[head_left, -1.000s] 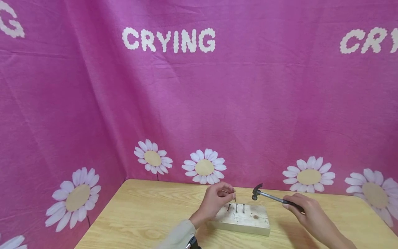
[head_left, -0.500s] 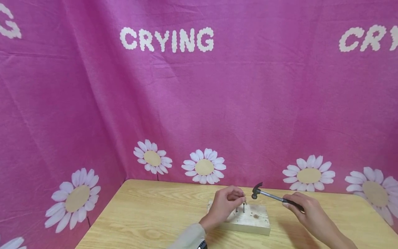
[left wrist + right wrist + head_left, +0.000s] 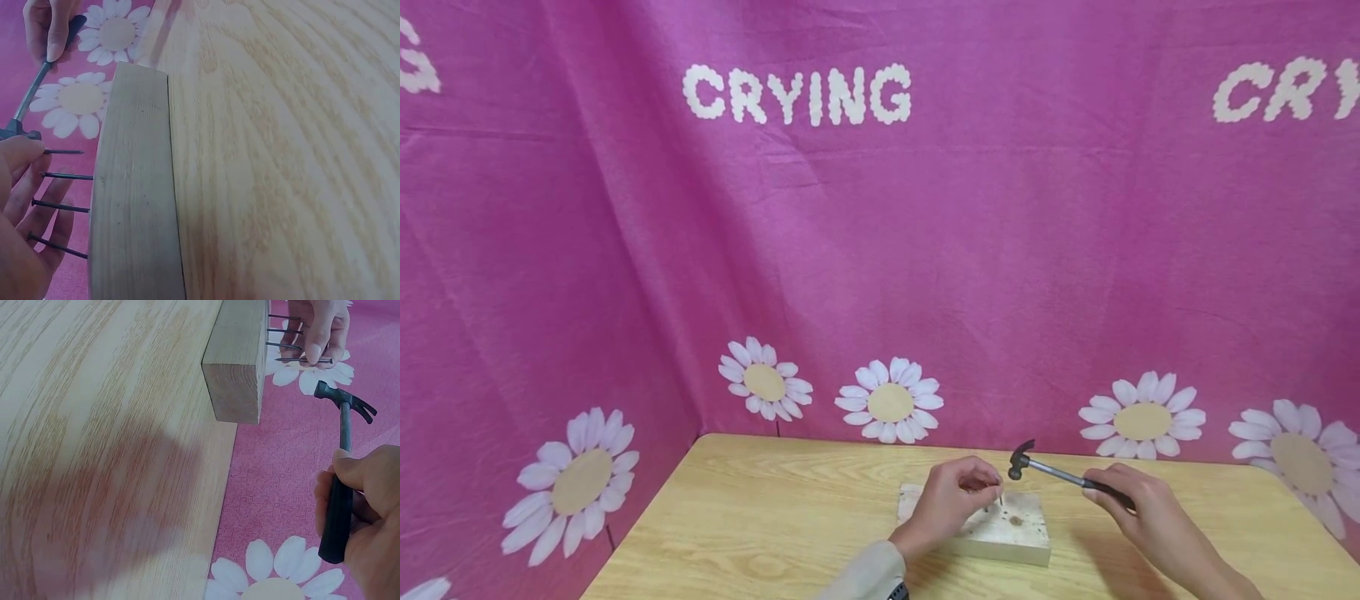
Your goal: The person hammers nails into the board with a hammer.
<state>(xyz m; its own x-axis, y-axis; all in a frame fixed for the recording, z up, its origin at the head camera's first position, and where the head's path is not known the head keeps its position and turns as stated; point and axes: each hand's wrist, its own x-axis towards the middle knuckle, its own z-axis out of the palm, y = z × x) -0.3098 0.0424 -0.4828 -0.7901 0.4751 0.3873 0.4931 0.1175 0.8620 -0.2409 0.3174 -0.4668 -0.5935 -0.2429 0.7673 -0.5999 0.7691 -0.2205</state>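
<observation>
My left hand pinches a nail between thumb and fingers, point toward the wooden block. In both wrist views the nail's tip is slightly apart from the block's top face. Three other nails stand in a row in the block, one of them a dark nail; my left hand mostly hides them in the head view. My right hand grips the black handle of a claw hammer. The hammer's head is raised above the block's far right side, near my left fingertips.
The block lies on a light wood-grain table. Behind the table hangs a pink cloth with white daisies and lettering. Dark spots and a knot mark the block's top.
My left hand has moved right along the row of standing nails with its pinched nail, now beyond the row's right end. The right hand and hammer have stayed nearly still.
</observation>
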